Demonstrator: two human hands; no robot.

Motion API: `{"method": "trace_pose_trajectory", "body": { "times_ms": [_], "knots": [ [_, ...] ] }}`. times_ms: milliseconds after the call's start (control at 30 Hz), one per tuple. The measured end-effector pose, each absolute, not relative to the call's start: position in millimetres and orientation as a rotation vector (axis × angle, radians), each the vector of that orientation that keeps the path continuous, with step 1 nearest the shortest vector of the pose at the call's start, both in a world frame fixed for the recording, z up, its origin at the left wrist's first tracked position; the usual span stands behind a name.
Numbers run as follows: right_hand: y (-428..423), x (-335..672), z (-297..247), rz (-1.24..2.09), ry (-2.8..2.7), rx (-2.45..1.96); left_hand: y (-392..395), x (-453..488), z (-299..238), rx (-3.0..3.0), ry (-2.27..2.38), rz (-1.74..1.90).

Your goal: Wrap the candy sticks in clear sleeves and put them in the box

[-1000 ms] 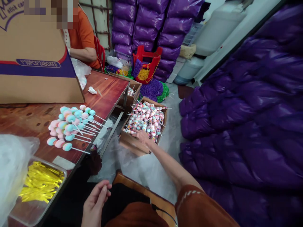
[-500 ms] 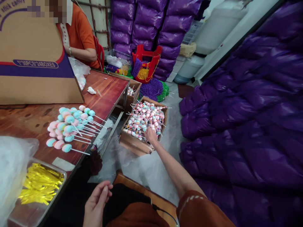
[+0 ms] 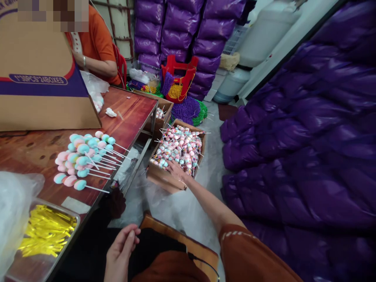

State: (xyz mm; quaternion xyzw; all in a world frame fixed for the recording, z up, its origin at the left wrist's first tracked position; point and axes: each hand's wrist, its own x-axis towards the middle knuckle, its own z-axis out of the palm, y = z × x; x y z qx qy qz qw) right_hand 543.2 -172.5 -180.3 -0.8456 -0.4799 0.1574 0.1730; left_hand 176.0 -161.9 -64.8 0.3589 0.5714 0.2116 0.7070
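My right hand (image 3: 176, 171) reaches down to the near left side of a cardboard box (image 3: 164, 178) on the floor, its fingers spread over the heap of wrapped marshmallow sticks (image 3: 183, 143). I see nothing gripped in it. Over my lap, my left hand (image 3: 122, 244) is closed, thumb against curled fingers, with nothing visible between them. On the table to the left lies a pile of unwrapped pink, blue and yellow marshmallow sticks (image 3: 84, 154), their white sticks pointing right over the edge. A clear tray (image 3: 78, 219) of gold twist ties (image 3: 48, 231) sits nearer me.
A large printed carton (image 3: 44, 105) stands on the wooden table (image 3: 129, 105). Behind it sits a person in orange (image 3: 102, 43). Purple wrapped bales (image 3: 293, 156) line the right side. A red stool (image 3: 182, 78) with beads and a second box (image 3: 166, 109) are farther back.
My right hand has shifted left across the box, and its fingers have spread from a bunched pose. My left hand stays put. The view has swung slightly.
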Motion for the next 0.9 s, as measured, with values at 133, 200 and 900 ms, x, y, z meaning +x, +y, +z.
{"method": "trace_pose_trajectory", "body": {
  "times_ms": [133,200,900],
  "knots": [
    [-162,555,-167,0.436,-1.445,-2.601,-167,174,-66,0.794,1.293,0.508],
    [-144,553,-161,0.364,-1.449,-2.666,-165,171,-66,0.762,1.284,0.483],
    [-134,554,-162,0.131,-1.678,-2.637,-153,161,-82,0.717,1.265,0.324]
  ]
}}
